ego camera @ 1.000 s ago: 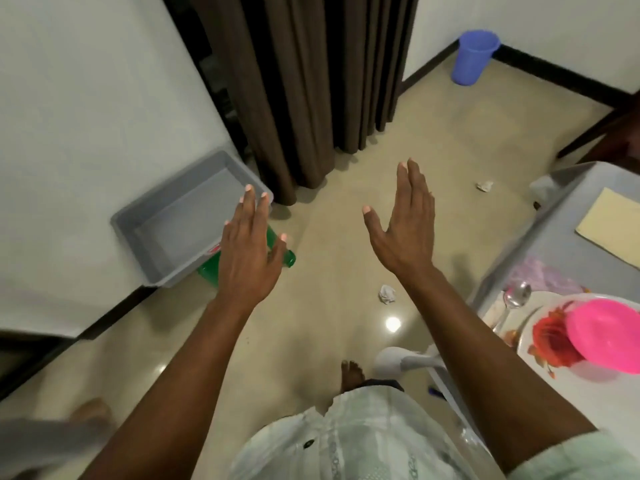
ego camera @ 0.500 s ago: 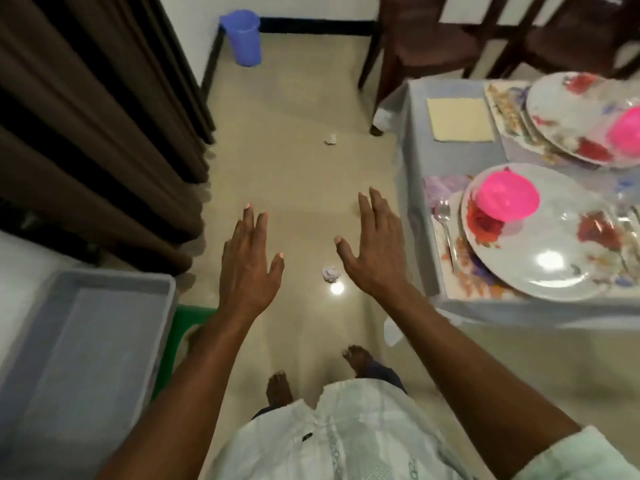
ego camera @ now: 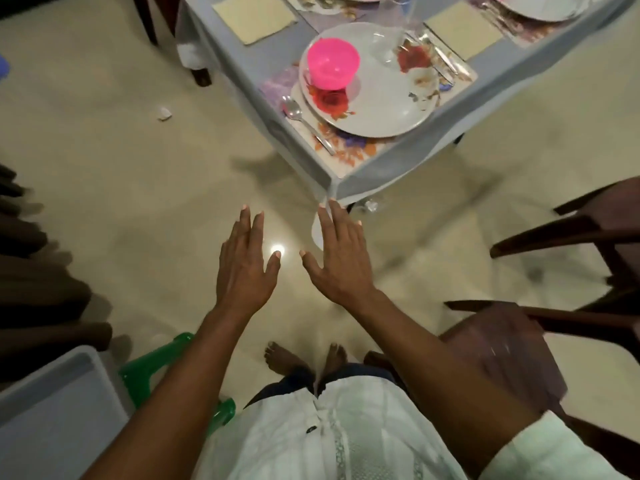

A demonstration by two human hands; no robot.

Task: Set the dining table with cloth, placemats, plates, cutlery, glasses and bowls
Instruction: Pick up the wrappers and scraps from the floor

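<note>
— What are the hands doing?
— Left hand (ego camera: 244, 268) and right hand (ego camera: 337, 261) both hang flat over the floor, fingers straight and slightly spread, holding nothing; the right fingertips (ego camera: 333, 206) reach the hanging corner of the grey tablecloth (ego camera: 349, 183), contact unclear.
— Anything hard to make out?
— The clear glass (ego camera: 388, 39) is faint; the far place settings are cropped.
— Containers?
— A pink bowl (ego camera: 332, 64) sits on the floral plate (ego camera: 377, 98), spoon (ego camera: 301, 119) beside. The grey tub (ego camera: 52, 420) is partly cropped.

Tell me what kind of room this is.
Probably a home dining room: a table under a grey tablecloth with a floral plate and pink bowl, wooden chairs alongside.
</note>
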